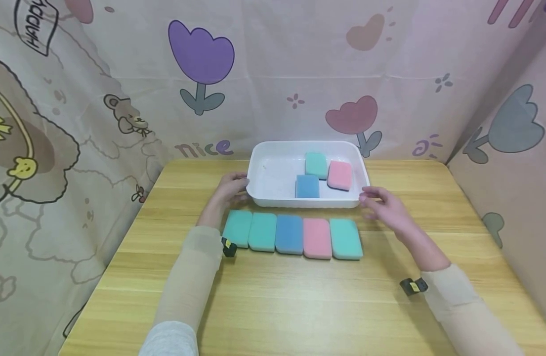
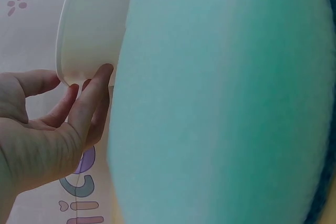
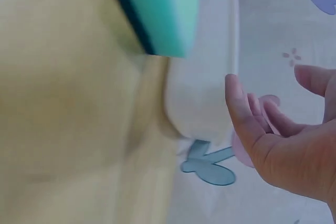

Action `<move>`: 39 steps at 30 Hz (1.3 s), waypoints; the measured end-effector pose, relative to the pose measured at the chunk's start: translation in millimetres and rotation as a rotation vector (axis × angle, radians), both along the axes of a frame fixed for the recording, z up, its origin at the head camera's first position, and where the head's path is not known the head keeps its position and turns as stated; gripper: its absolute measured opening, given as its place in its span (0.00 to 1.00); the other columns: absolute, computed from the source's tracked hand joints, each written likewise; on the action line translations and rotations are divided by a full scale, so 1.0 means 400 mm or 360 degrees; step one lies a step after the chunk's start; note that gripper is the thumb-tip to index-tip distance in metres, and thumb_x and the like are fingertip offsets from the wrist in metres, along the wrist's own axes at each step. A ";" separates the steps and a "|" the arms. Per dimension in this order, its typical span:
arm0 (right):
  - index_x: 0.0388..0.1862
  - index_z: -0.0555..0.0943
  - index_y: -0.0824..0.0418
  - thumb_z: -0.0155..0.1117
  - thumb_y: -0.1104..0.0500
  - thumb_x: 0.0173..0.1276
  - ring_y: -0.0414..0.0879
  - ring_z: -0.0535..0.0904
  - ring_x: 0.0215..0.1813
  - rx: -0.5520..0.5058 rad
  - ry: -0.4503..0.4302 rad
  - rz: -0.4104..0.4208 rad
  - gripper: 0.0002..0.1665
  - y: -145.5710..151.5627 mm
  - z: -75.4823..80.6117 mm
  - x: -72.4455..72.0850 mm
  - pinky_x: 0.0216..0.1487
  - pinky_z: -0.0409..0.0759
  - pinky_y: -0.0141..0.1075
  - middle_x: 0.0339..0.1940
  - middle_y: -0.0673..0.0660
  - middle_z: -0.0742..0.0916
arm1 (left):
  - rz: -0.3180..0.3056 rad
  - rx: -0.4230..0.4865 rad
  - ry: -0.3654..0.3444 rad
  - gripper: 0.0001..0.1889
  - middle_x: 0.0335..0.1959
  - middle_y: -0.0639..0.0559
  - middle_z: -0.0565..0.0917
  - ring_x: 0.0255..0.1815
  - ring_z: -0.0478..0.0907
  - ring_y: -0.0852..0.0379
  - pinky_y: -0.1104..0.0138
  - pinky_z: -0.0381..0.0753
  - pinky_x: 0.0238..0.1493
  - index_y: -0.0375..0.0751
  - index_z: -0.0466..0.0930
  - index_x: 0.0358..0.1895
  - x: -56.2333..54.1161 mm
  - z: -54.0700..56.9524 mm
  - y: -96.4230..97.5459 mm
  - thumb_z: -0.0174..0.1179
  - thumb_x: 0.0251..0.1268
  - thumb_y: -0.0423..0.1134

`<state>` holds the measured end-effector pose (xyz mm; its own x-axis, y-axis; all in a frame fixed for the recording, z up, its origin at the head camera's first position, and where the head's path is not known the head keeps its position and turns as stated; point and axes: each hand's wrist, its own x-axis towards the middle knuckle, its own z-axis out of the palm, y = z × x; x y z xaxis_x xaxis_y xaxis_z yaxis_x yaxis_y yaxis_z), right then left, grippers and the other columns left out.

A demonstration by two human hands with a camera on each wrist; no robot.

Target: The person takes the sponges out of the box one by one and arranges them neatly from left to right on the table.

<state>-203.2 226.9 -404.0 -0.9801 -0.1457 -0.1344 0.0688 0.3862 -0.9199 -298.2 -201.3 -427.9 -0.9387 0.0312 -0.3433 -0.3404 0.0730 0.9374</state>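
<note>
White tray [image 1: 273, 173] between two bare hands, as my remote cameras show it. The left hand [image 1: 230, 188] is at the tray's left end; in my left wrist view its thumb and fingertips lie at the rim and outer wall, but I cannot tell whether they pinch it. The right hand [image 1: 386, 207] is at the opposite front corner, released: I see loosely bent fingers, the thumb well apart from them and nothing held. Whether a fingertip meets the rim, I cannot tell.

Inside the tray I count three sponges: a pink block [image 1: 340, 175] closest to the right hand, a green block [image 1: 316, 164] farther back, and a blue block [image 1: 307, 186] by the front wall, between the hands. On the wooden table [image 1: 299, 306], in front of the tray, I read five more from the left hand toward the right: first green sponge [image 1: 238, 228], just beside the left wrist, second green sponge [image 1: 262, 231], blue sponge [image 1: 289, 234], pink sponge [image 1: 317, 238], third green sponge [image 1: 346, 239]. Patterned cloth [image 1: 273, 59] hangs beyond both hands.
</note>
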 end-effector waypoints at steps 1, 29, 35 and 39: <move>0.81 0.58 0.70 0.57 0.51 0.82 0.50 0.81 0.58 -0.0018 0.0013 -0.0021 0.39 0.000 0.011 -0.008 0.55 0.88 0.40 0.73 0.71 0.72 | 0.0004 0.0002 -0.0001 0.27 0.70 0.36 0.72 0.67 0.75 0.40 0.55 0.85 0.62 0.34 0.65 0.76 0.000 0.000 0.001 0.55 0.77 0.34; 0.82 0.40 0.75 0.52 0.47 0.82 0.70 0.65 0.76 0.0227 -0.0572 -0.0032 0.50 -0.061 0.118 -0.336 0.74 0.74 0.54 0.81 0.78 0.58 | 0.0011 0.0043 0.0013 0.27 0.70 0.33 0.72 0.67 0.75 0.37 0.55 0.86 0.61 0.31 0.64 0.75 0.003 0.005 0.006 0.55 0.76 0.32; 0.83 0.45 0.74 0.52 0.48 0.81 0.71 0.66 0.75 0.0359 -0.0631 -0.0031 0.48 -0.080 0.105 -0.380 0.75 0.73 0.54 0.80 0.77 0.58 | 0.0030 0.0063 0.0006 0.27 0.69 0.34 0.73 0.65 0.77 0.39 0.58 0.87 0.58 0.32 0.65 0.75 0.003 0.005 0.007 0.55 0.76 0.31; 0.83 0.48 0.72 0.52 0.49 0.80 0.72 0.64 0.76 0.0357 -0.0670 0.0001 0.45 -0.086 0.088 -0.396 0.75 0.72 0.57 0.80 0.77 0.57 | 0.0036 0.0046 0.0012 0.27 0.68 0.35 0.73 0.64 0.77 0.39 0.58 0.87 0.58 0.32 0.65 0.75 0.000 0.004 0.007 0.55 0.76 0.32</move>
